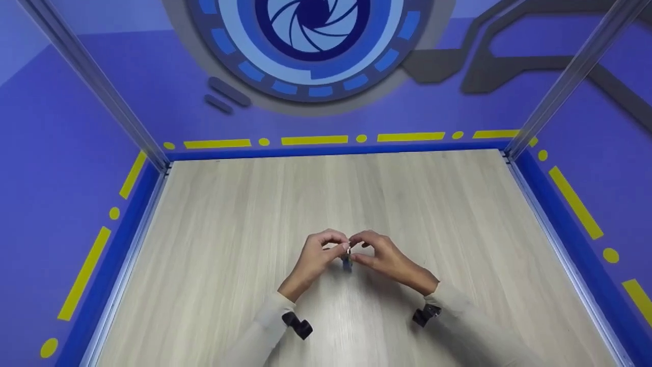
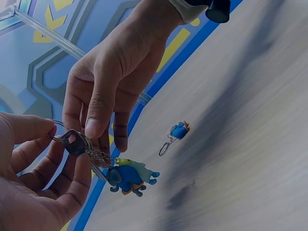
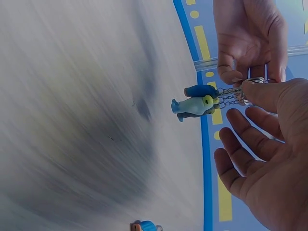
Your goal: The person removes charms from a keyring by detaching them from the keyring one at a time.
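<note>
Both hands meet over the table around a bunch of metal key rings (image 3: 252,84). My left hand (image 1: 317,255) pinches a ring at the bunch between thumb and fingertip. From the other side, my right hand (image 1: 384,257) pinches the rings with thumb and index finger, its other fingers spread loosely. A key with a dark head (image 2: 74,143) hangs among the rings in the left wrist view. Short chains (image 2: 100,155) lead from the rings to several small figure charms (image 2: 129,177), blue, grey and pale green with yellow, dangling below the hands.
Another keychain with a blue and orange figure (image 2: 180,130) and a metal ring lies on the wooden tabletop (image 1: 244,214). Blue printed walls (image 1: 326,122) and metal frame posts (image 1: 102,92) enclose the table at the back and sides.
</note>
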A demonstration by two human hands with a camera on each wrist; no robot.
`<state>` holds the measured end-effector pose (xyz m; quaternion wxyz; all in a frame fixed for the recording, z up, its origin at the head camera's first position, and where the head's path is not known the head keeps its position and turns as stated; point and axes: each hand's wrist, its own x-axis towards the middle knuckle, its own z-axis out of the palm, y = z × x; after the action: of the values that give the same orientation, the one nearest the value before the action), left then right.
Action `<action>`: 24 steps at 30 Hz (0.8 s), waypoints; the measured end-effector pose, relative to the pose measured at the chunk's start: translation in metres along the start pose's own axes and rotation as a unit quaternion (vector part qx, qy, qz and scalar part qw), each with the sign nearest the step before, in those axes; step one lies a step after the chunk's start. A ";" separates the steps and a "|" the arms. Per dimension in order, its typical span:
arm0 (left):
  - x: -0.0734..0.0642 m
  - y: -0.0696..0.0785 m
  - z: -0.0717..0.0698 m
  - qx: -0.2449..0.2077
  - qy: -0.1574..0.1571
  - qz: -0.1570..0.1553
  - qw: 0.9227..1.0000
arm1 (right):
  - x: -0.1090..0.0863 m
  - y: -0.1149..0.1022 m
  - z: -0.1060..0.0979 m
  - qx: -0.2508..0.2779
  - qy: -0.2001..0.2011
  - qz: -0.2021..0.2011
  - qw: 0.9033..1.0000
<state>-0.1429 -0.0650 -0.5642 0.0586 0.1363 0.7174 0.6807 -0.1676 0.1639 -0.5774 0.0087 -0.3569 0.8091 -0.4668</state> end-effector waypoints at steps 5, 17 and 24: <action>0.001 0.002 -0.001 -0.009 -0.002 0.003 1.000 | 0.001 0.001 0.003 0.016 0.013 -0.017 1.000; -0.005 -0.002 -0.002 -0.022 -0.001 0.001 1.000 | -0.005 0.002 0.010 0.030 0.037 -0.017 0.999; 0.000 0.001 -0.005 -0.002 -0.002 0.002 1.000 | 0.000 0.002 0.004 0.034 0.057 0.009 0.998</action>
<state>-0.1443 -0.0696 -0.5628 0.0591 0.1390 0.7156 0.6820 -0.1673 0.1610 -0.5811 -0.0211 -0.3221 0.7948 -0.5139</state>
